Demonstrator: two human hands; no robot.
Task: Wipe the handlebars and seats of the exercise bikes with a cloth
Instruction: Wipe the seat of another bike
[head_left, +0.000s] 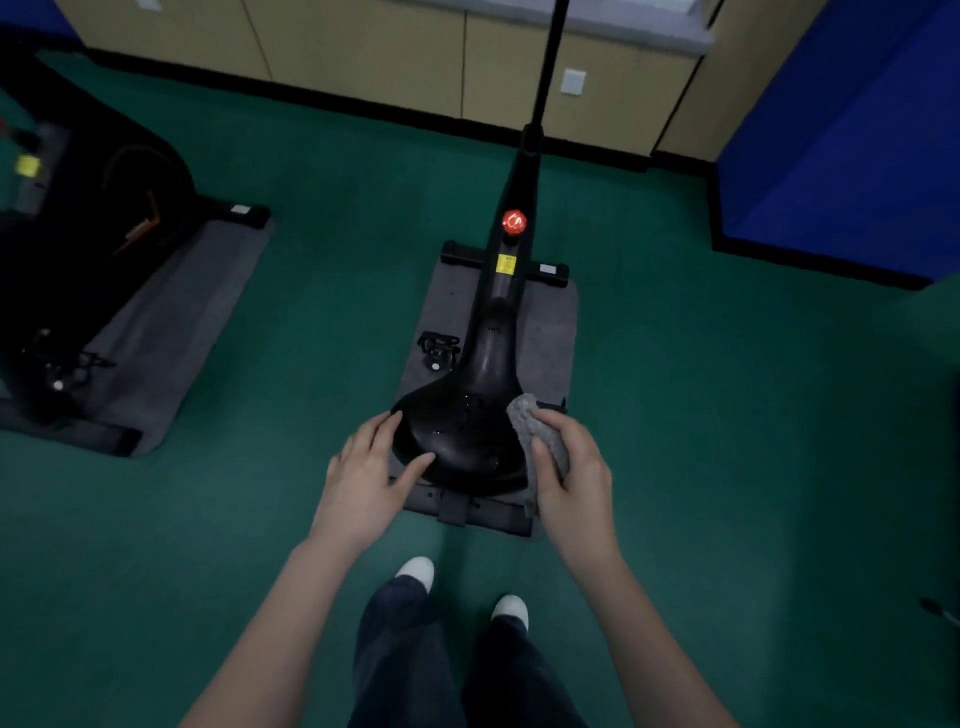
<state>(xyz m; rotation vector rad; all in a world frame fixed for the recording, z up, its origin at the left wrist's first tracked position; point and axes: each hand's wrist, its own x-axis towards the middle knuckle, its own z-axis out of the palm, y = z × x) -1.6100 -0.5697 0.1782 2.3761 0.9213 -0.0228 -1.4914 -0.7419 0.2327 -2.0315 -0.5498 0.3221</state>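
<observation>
Seat (470, 415) wipe underway: my right hand (569, 470) grips cloth (537, 431) at its right edge, left hand (371, 467) rests flat opposite; handlebars and second bike (78, 249) look pending.

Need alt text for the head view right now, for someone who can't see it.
From above, a person's right hand presses a grey cloth to the right edge of a black bike seat while the left hand steadies its left edge. The bike stands on a grey mat on green floor.
</observation>
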